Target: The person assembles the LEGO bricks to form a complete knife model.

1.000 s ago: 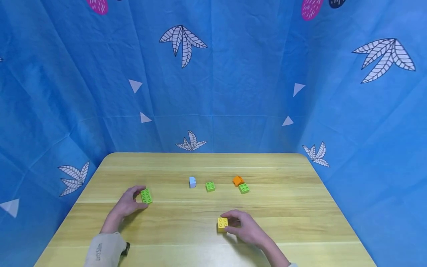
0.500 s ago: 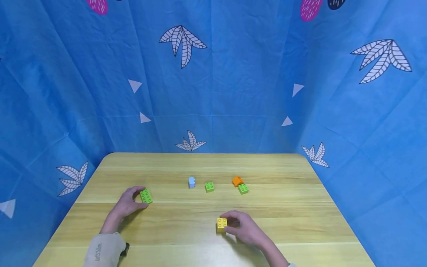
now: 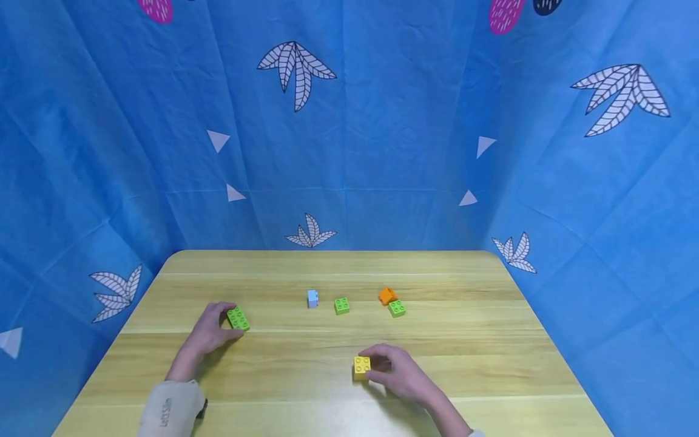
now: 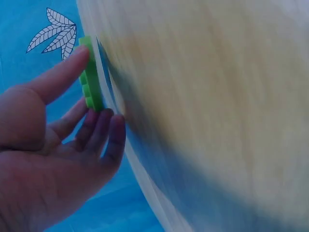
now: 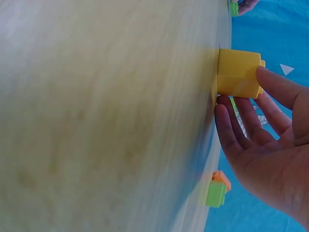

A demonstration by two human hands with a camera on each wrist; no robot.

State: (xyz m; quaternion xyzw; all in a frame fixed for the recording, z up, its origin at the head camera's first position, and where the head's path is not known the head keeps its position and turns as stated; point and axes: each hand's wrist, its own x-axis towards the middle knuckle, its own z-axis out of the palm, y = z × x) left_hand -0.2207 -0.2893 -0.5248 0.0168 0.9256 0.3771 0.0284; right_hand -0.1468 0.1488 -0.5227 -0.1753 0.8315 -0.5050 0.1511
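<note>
At the left of the table, my left hand (image 3: 208,332) holds a long green toy building brick (image 3: 238,318) between thumb and fingers. Its studs face up in the head view. The left wrist view shows the thumb on the studded side of that green brick (image 4: 92,79) and fingertips at its lower end. Near the front middle, my right hand (image 3: 401,372) pinches a yellow square brick (image 3: 361,368), studs upward. In the right wrist view the yellow brick (image 5: 238,73) stands against the tabletop, with the thumb at its studded edge.
Farther back on the wooden table (image 3: 464,340) lie a light blue brick (image 3: 312,298), a small green brick (image 3: 341,306), and an orange piece (image 3: 388,296) beside another small green brick (image 3: 397,308). A blue patterned cloth (image 3: 349,152) hangs behind and along both sides.
The long green brick has turned slightly in my left hand, which has shifted a little. My right hand and the yellow brick stay in place; the head view has drifted slightly.
</note>
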